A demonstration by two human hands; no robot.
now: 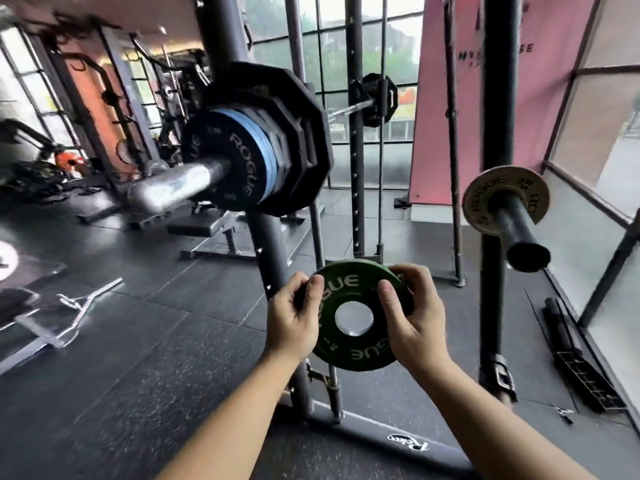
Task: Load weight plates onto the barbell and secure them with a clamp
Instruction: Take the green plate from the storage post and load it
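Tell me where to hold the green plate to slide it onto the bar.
By its rim, one hand from each side, as the left hand and right hand hold the green plate. It is a flat disc; that grip keeps the middle hole clear for the bar.

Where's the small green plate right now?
Low centre of the head view: the green plate is gripped by the left hand and right hand, below the barbell sleeve.

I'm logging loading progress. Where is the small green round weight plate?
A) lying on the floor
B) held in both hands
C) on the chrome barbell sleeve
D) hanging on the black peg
B: the left hand and right hand grip the small green round weight plate by its rim, clear of the chrome barbell sleeve.
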